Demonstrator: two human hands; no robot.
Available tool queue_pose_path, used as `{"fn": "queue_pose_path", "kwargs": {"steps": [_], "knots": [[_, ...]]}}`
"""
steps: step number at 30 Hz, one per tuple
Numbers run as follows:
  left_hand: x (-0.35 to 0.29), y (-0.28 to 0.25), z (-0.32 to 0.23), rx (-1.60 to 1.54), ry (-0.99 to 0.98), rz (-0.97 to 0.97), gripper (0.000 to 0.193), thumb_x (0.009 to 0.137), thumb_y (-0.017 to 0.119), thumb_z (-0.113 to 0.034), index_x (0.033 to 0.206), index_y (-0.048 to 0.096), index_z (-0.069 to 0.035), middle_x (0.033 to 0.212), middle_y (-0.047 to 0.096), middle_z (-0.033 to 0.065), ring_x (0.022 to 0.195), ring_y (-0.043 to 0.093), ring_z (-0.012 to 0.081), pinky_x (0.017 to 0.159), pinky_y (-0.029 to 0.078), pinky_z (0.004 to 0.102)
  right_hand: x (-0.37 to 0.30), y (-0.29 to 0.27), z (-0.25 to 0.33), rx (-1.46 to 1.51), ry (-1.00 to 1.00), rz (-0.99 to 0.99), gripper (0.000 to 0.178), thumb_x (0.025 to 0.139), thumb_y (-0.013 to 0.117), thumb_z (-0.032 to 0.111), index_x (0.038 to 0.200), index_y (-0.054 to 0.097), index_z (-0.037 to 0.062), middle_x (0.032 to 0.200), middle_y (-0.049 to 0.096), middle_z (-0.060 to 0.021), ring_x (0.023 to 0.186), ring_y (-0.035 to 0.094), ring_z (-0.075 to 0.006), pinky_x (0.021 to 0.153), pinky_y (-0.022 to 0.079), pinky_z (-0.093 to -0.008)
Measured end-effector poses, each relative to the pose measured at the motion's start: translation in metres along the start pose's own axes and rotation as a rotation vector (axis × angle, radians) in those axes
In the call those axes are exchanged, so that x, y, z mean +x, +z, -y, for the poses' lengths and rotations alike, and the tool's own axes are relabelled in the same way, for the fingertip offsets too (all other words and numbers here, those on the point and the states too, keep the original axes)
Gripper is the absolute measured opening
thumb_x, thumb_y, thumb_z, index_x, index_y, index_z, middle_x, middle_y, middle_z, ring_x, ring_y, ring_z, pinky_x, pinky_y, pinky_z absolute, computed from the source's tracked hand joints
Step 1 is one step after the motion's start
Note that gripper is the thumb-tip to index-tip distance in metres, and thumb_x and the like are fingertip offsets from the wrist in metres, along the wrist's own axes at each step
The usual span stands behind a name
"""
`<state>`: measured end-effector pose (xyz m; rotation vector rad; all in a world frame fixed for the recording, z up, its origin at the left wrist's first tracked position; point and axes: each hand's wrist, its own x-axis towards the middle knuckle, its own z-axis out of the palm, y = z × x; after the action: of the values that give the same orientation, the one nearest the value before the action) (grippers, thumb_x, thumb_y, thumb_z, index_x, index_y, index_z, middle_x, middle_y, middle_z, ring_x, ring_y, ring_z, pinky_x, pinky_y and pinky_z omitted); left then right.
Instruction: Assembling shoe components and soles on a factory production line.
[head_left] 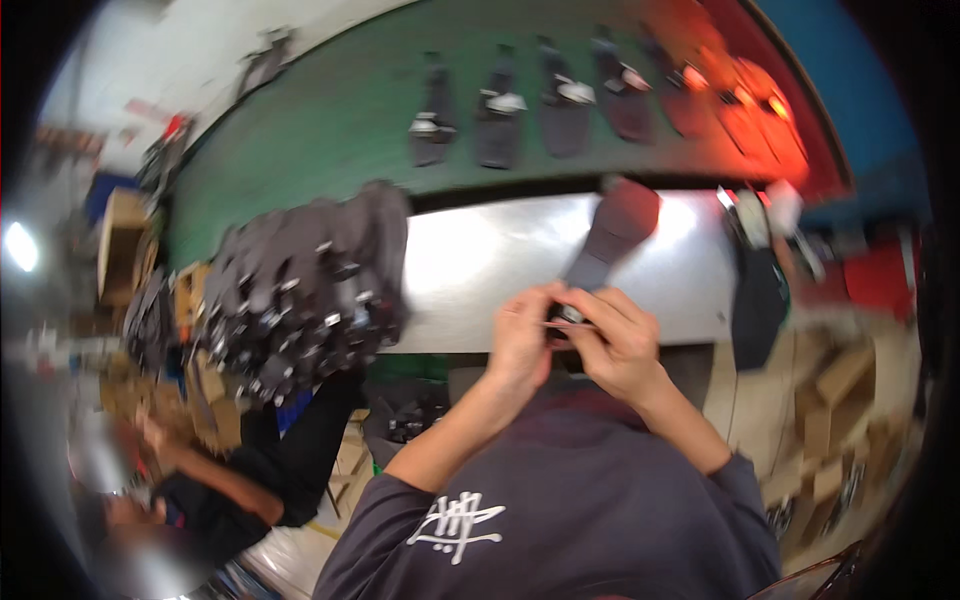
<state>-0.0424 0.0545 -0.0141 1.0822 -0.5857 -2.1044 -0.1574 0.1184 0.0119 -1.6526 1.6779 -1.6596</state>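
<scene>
A dark grey padded strap (613,228) lies across the shiny metal table in front of me, its broad rounded end pointing away. Its narrow end comes toward me, and small pale fittings show there between my fingers. My left hand (522,335) pinches this end from the left. My right hand (622,345) closes on it from the right, thumb and forefinger together. A thin pinkish strip runs between the two hands; motion blur hides what it is. On the left, a thick pile of similar straps (310,240) hangs over the table's front edge.
Beyond the metal table (460,255), a green belt (320,140) carries several spaced straps (500,120), the rightmost lit red. A dark strap with pale tags (757,300) hangs at the table's right end. Cardboard boxes (835,400) stand lower right. Another person (230,490) sits lower left.
</scene>
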Motion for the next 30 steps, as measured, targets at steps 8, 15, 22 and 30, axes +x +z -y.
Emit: {"fn": "queue_pose_path", "kwargs": {"steps": [8, 15, 22, 30], "knots": [[-0.016, -0.036, -0.135, 0.187, 0.823, -0.124, 0.012, 0.085, 0.069, -0.011, 0.076, 0.067, -0.004, 0.070, 0.062, -0.0021, 0.064, 0.056, 0.0044, 0.060, 0.045, 0.0206, 0.002, -0.022, 0.006, 0.051, 0.300, 0.030, 0.047, 0.088, 0.051, 0.000, 0.135, 0.050, -0.0001, 0.086, 0.043, 0.0005, 0.072, 0.039, -0.0077, 0.062, 0.032, -0.0197], [-0.082, -0.160, -0.305, 0.324, 1.116, -0.653, 0.013, 0.085, 0.067, -0.020, 0.079, 0.069, -0.008, 0.067, 0.063, -0.0013, 0.049, 0.055, 0.0050, 0.037, 0.036, 0.0186, 0.011, -0.029, -0.028, 0.038, 0.345, 0.062, 0.036, 0.092, 0.050, 0.003, 0.127, 0.057, -0.0016, 0.085, 0.042, 0.0013, 0.071, 0.037, -0.0069, 0.060, 0.030, -0.0202], [-0.115, -0.238, -0.327, 1.594, 1.094, -1.409, 0.042, 0.087, 0.067, -0.029, 0.114, 0.066, 0.003, 0.122, 0.060, 0.0240, 0.112, 0.059, 0.0277, 0.094, 0.045, 0.0347, 0.013, -0.042, -0.048, -0.218, 0.281, 0.046, 0.042, 0.092, 0.048, 0.001, 0.133, 0.053, 0.0025, 0.082, 0.042, -0.0027, 0.071, 0.040, -0.0118, 0.063, 0.035, -0.0239], [0.010, -0.022, -0.214, 1.012, 0.987, -0.252, 0.044, 0.080, 0.074, -0.017, 0.121, 0.063, -0.002, 0.118, 0.065, 0.0112, 0.106, 0.060, 0.0178, 0.089, 0.047, 0.0308, 0.006, -0.096, -0.103, -0.739, 0.340, -0.028, 0.028, 0.091, 0.054, 0.005, 0.117, 0.065, 0.0046, 0.085, 0.052, -0.0129, 0.078, 0.054, -0.0273, 0.073, 0.045, -0.0368]]}}
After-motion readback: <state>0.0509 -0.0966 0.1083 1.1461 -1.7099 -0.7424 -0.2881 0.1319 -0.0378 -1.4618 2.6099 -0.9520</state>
